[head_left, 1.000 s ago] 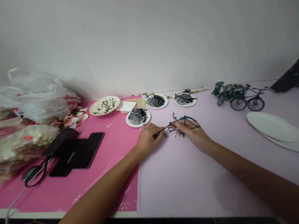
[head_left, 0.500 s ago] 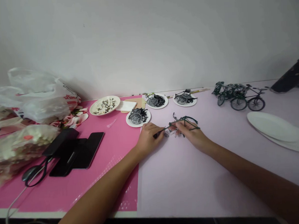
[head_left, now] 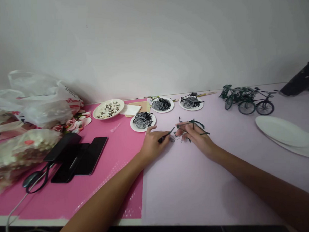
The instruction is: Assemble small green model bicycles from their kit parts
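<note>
My right hand (head_left: 195, 136) is closed on a dark green toy bicycle frame (head_left: 200, 125), its thin bars sticking out past the fingers. In my left hand (head_left: 155, 141) is a small dark bicycle part (head_left: 171, 131), pinched between thumb and fingers, its thin end pointing at the frame. A narrow gap separates the two pieces. Small dark and clear parts (head_left: 179, 134) show between the hands; which piece they belong to I cannot tell. Just beyond my left hand, a white plate (head_left: 132, 127) carries grey spoked wheels (head_left: 141, 121).
Two more small plates with dark parts, one a plate of wheels (head_left: 191, 102), stand near the wall. Assembled toy bicycles (head_left: 246, 97) are at the back right, beside white oval plates (head_left: 281, 130). Phones (head_left: 91, 155), plastic bags (head_left: 42, 103) and a bowl (head_left: 95, 113) lie left.
The part in my left hand has come away from the green frame, leaving a gap. My left index finger has lifted, and the frame has shifted slightly right.
</note>
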`<state>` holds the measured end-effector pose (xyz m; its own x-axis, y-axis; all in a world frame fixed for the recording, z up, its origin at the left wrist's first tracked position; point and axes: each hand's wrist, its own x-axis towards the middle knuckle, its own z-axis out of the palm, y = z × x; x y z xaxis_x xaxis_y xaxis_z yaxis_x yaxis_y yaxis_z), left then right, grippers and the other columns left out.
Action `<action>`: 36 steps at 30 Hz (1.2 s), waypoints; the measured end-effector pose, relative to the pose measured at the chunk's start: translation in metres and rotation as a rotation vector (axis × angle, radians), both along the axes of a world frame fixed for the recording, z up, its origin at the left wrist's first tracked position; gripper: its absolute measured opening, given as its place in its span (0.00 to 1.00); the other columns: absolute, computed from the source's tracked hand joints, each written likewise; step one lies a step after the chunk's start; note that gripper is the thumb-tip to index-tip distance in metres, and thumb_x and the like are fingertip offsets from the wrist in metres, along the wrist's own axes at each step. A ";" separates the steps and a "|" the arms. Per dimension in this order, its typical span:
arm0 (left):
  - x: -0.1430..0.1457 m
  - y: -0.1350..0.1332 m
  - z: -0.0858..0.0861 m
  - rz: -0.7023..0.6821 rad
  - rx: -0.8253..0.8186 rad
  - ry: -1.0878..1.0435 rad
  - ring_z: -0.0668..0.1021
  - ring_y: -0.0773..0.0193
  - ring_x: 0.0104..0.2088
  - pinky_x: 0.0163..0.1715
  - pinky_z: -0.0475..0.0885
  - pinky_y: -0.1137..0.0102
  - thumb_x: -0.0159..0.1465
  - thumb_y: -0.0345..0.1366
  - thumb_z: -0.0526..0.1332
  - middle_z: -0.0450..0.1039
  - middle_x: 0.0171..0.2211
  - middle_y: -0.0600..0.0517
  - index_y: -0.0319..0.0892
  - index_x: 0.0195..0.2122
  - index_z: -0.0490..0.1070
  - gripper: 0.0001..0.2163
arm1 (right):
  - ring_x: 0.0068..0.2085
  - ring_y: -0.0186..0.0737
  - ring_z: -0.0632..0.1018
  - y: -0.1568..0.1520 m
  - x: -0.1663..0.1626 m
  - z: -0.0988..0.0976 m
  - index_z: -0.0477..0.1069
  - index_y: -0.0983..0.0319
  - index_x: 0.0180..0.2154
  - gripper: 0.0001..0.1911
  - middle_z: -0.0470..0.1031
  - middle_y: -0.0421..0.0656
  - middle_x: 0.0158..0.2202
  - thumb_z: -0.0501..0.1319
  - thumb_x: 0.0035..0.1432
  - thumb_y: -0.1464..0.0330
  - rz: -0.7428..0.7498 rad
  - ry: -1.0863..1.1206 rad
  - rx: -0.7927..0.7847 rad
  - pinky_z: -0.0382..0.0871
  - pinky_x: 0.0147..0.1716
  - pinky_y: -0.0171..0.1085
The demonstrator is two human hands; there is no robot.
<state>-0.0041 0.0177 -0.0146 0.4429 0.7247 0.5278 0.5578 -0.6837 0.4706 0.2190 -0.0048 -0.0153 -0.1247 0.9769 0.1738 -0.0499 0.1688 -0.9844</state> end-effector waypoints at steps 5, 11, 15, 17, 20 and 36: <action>0.000 0.000 0.000 -0.006 0.009 -0.011 0.83 0.63 0.32 0.65 0.63 0.54 0.71 0.37 0.61 0.86 0.37 0.52 0.47 0.43 0.83 0.09 | 0.39 0.43 0.75 0.000 -0.001 -0.001 0.74 0.56 0.55 0.29 0.74 0.44 0.37 0.55 0.69 0.42 -0.001 0.069 0.025 0.71 0.36 0.40; 0.001 -0.001 0.000 -0.006 0.005 0.017 0.83 0.63 0.32 0.64 0.63 0.54 0.71 0.36 0.61 0.86 0.36 0.52 0.46 0.42 0.82 0.09 | 0.44 0.46 0.76 -0.009 -0.004 0.003 0.70 0.56 0.61 0.37 0.76 0.47 0.42 0.46 0.69 0.38 0.078 -0.118 0.078 0.73 0.42 0.43; 0.002 -0.002 0.002 -0.013 -0.009 0.036 0.82 0.65 0.31 0.64 0.62 0.55 0.72 0.37 0.60 0.86 0.35 0.53 0.45 0.42 0.82 0.09 | 0.44 0.47 0.76 -0.015 -0.008 0.008 0.64 0.57 0.65 0.41 0.76 0.48 0.41 0.42 0.69 0.36 0.135 -0.146 0.114 0.73 0.42 0.45; 0.002 -0.003 0.003 -0.018 -0.010 0.046 0.82 0.65 0.30 0.64 0.62 0.55 0.72 0.37 0.60 0.86 0.35 0.52 0.45 0.42 0.82 0.10 | 0.44 0.47 0.76 -0.016 -0.009 0.009 0.63 0.57 0.66 0.42 0.76 0.48 0.41 0.40 0.69 0.36 0.145 -0.149 0.126 0.73 0.42 0.46; 0.002 -0.003 0.004 -0.017 -0.017 0.053 0.82 0.64 0.32 0.64 0.62 0.55 0.72 0.37 0.60 0.86 0.36 0.52 0.45 0.43 0.82 0.10 | 0.44 0.47 0.76 -0.015 -0.007 0.009 0.63 0.56 0.66 0.42 0.76 0.48 0.42 0.38 0.69 0.36 0.149 -0.158 0.147 0.72 0.43 0.46; 0.002 -0.002 0.002 -0.026 0.007 0.049 0.81 0.65 0.30 0.62 0.64 0.56 0.72 0.36 0.60 0.85 0.34 0.53 0.45 0.42 0.81 0.09 | 0.44 0.46 0.76 -0.013 -0.004 0.002 0.67 0.55 0.61 0.39 0.76 0.47 0.43 0.39 0.69 0.37 0.131 -0.163 0.187 0.72 0.42 0.44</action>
<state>-0.0022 0.0157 -0.0123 0.4867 0.7092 0.5100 0.5621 -0.7012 0.4386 0.2154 -0.0176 -0.0133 -0.2893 0.9034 0.3166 0.0729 0.3506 -0.9337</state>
